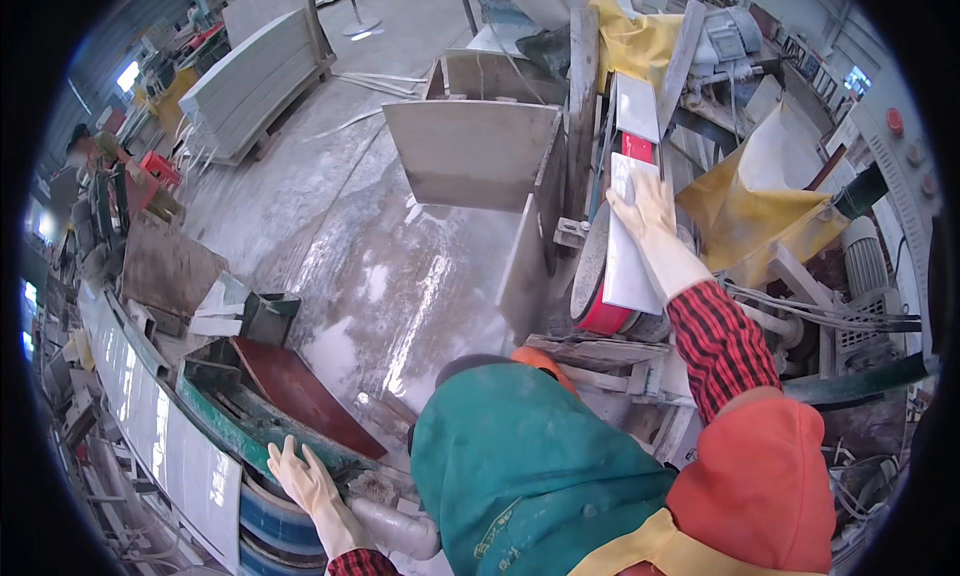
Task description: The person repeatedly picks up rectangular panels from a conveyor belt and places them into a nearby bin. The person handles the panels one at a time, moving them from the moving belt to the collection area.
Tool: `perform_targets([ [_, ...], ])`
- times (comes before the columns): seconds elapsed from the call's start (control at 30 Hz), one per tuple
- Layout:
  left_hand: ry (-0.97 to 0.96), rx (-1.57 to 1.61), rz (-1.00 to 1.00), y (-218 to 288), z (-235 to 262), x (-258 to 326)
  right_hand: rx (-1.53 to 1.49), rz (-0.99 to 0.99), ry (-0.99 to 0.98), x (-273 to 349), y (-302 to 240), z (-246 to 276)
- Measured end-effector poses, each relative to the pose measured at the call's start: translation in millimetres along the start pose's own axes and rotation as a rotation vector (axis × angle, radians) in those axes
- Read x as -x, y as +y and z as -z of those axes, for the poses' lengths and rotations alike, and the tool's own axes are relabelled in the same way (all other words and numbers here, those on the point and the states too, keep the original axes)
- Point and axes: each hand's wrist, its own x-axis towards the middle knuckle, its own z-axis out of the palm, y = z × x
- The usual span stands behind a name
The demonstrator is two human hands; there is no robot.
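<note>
My right hand (645,211), in a pale rubber glove with a red-and-black checked sleeve, rests flat on a white tile (628,251) lying on a red-edged roller (600,311) of a machine. A second white tile (637,108) lies further along the same line. My left hand (305,481), also gloved, reaches down to the left with fingers spread and rests on the green edge of a conveyor (235,426) beside a reddish-brown board (300,391). It holds nothing. A green apron (520,476) covers my front.
Wet grey concrete floor (360,266) spreads ahead. Grey slabs (470,151) lean beside the machine, and a pallet of stacked slabs (255,81) stands at the far left. Yellow sacks (750,216), motors and cables crowd the right. A conveyor of white tiles (150,416) curves along the left. A person (85,161) stands far left.
</note>
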Motion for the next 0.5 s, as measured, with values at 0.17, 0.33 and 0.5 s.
perform_targets([
  [0.17,0.092,0.010,-0.091,-8.3,-7.6,2.0,-0.054,-0.035,-0.175,88.2,-22.5,48.5],
  [0.33,0.048,0.029,-0.068,1.6,5.4,1.5,0.004,-0.178,-0.202,108.5,-44.1,59.8],
  [0.5,0.251,0.131,-0.170,1.6,22.1,5.7,-0.050,-0.271,-0.238,112.0,-82.0,69.5],
])
